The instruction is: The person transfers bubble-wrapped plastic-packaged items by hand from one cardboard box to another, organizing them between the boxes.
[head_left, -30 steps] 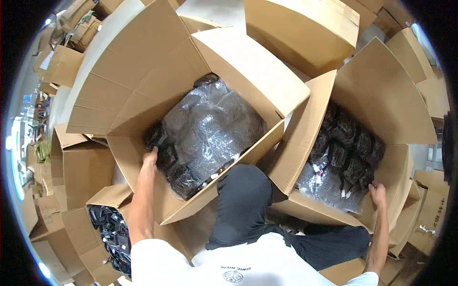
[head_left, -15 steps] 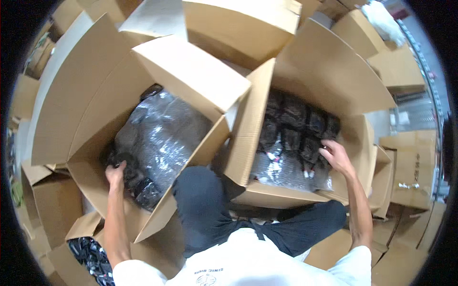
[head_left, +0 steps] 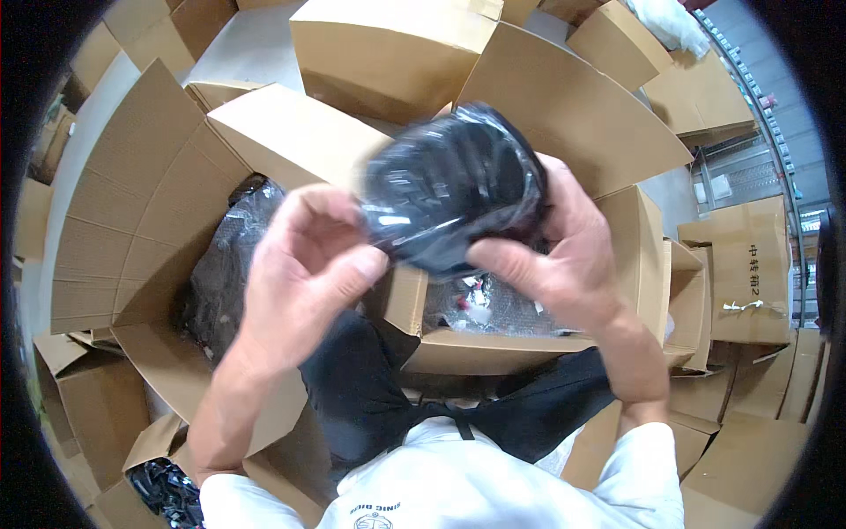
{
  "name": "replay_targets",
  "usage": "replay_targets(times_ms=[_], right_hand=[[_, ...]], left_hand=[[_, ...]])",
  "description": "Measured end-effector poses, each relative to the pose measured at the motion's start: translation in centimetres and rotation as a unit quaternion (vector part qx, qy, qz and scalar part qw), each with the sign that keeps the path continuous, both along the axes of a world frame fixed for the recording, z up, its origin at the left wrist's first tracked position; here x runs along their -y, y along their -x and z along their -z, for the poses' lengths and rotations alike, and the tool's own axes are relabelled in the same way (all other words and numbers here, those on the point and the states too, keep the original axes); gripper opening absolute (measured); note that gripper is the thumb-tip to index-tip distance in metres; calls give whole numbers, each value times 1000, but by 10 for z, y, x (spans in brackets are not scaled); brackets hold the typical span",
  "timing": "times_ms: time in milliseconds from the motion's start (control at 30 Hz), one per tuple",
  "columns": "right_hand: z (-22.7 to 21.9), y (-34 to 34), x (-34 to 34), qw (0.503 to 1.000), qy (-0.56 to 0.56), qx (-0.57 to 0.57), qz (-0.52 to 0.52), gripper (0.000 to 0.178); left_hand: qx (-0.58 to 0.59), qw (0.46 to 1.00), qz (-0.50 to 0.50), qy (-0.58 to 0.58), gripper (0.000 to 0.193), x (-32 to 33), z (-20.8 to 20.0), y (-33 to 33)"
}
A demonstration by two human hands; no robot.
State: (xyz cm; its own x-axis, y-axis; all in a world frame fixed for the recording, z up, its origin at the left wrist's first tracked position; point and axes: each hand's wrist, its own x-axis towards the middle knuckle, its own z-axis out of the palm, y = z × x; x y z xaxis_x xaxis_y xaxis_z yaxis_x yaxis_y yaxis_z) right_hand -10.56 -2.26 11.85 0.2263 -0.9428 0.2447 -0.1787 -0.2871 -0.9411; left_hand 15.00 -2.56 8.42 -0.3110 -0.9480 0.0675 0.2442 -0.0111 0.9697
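A black, ribbed, rounded item in shiny clear plastic wrap (head_left: 449,189) is held up between my hands, above the gap between two open cartons. What kind of item it is I cannot make out, and its left part is blurred. My right hand (head_left: 568,247) grips its right side, thumb on the near face and fingers largely hidden behind. At its left edge, my left hand (head_left: 308,273) is curled with thumb and fingertips against the wrap.
The left open carton (head_left: 150,207) holds bubble wrap (head_left: 220,264). In the right carton (head_left: 493,353) lie bubble wrap and small white and red pieces. A small box of black wrapped items (head_left: 167,494) stands lower left. More cartons (head_left: 397,53) surround me, with a conveyor rail (head_left: 767,115) far right.
Both hands have risen out of the two cartons and come together. They now hold the black wrapped item up in front of me. The view has shifted slightly.
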Motion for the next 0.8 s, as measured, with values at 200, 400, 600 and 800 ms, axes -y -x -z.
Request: replay_targets(times_ms=[200, 400, 600, 800], right_hand=[[121, 97, -13, 894, -272, -351, 60, 49], [263, 80, -61, 852, -501, -102, 111, 20], [278, 110, -49, 808, -501, -311, 18, 30], [218, 100, -41, 817, -498, -288, 50, 34]], left_hand=[[120, 930, -321, -133, 30, 28, 102, -171], [167, 768, -539, -302, 23, -12, 284, -368], [115, 629, -649, -413, 46, -39, 392, -404], [5, 620, -662, -420, 38, -5, 407, -401]])
